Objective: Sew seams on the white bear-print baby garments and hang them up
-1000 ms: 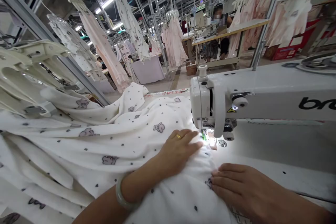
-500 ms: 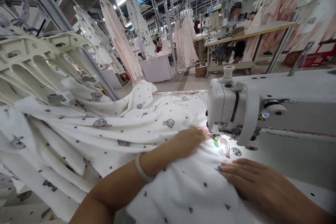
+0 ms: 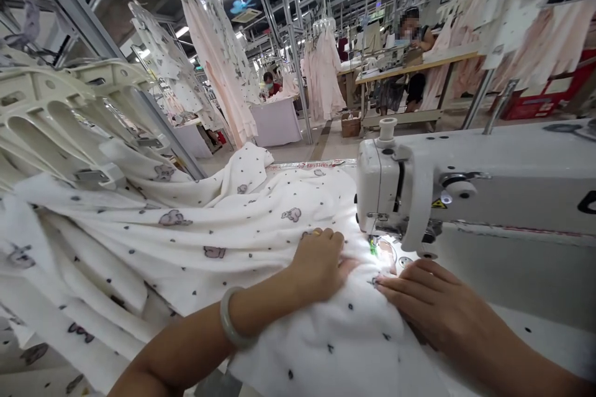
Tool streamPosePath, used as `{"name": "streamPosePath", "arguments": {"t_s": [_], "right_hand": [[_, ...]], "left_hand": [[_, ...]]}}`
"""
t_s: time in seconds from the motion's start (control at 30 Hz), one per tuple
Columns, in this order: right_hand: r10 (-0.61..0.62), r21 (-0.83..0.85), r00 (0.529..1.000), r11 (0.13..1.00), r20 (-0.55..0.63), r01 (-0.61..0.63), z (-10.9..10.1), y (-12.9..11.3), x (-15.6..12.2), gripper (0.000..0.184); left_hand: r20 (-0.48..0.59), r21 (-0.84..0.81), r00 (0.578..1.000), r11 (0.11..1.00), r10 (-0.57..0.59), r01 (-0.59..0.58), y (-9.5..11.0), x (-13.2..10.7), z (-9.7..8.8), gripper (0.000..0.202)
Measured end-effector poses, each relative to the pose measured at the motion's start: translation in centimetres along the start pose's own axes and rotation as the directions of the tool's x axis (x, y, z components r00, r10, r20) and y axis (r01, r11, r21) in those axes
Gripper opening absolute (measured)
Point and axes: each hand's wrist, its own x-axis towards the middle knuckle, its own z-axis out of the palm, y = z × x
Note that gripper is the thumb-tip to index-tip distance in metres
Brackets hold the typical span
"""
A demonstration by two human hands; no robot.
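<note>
A white, soft-looking fabric (image 3: 261,217) printed with grey animals and small dark marks lies across the sewing machine bed in folds. My left hand (image 3: 321,263), a pale bangle on its wrist, is closed on the fabric left of the needle area, fingers bent and thumb against the cloth. Near the front of the presser foot, my right hand (image 3: 433,298) has its fingers together, with the fingertips gripping the fabric's right edge; its thumb is hidden. The white sewing machine (image 3: 386,180) stands just beyond, its lamp lighting the cloth beside a green part (image 3: 373,247) at the needle.
Cream plastic hanger clamps (image 3: 60,99) crowd the left side above the fabric. Pink and white garments (image 3: 323,71) hang behind. One person (image 3: 410,34) sits at a wooden-edged table (image 3: 419,65) in the back; another person (image 3: 270,84) is farther off. A red crate (image 3: 535,105) stands at right.
My left hand has drawn back a little from the needle, its fingers more bent. My right hand stays at the fabric edge, slightly nearer the presser foot. The view has shifted slightly right.
</note>
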Motion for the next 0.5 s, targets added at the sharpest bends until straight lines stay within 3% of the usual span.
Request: {"name": "streamPosePath", "arguments": {"t_s": [0.2, 0.37, 0.5], "right_hand": [[-0.021, -0.004, 0.998, 1.0, -0.056, 0.021, -0.5, 0.0, 0.7, 0.029], [0.077, 0.104, 0.996, 0.991, 0.04, -0.081, -0.5, -0.1, 0.6, 0.029], [0.118, 0.096, 0.989, 0.987, 0.088, -0.126, -0.5, 0.5, 0.4, 0.027]], "left_hand": [[-0.068, 0.038, 0.997, 0.998, 0.043, -0.041, -0.5, -0.3, 0.8, 0.009], [-0.056, -0.015, 0.997, 0.998, 0.061, -0.062, -1.0, 0.1, 1.3, 0.009], [-0.042, -0.075, 0.996, 0.994, 0.076, -0.079, -1.6, 1.1, 1.7, 0.012]]}}
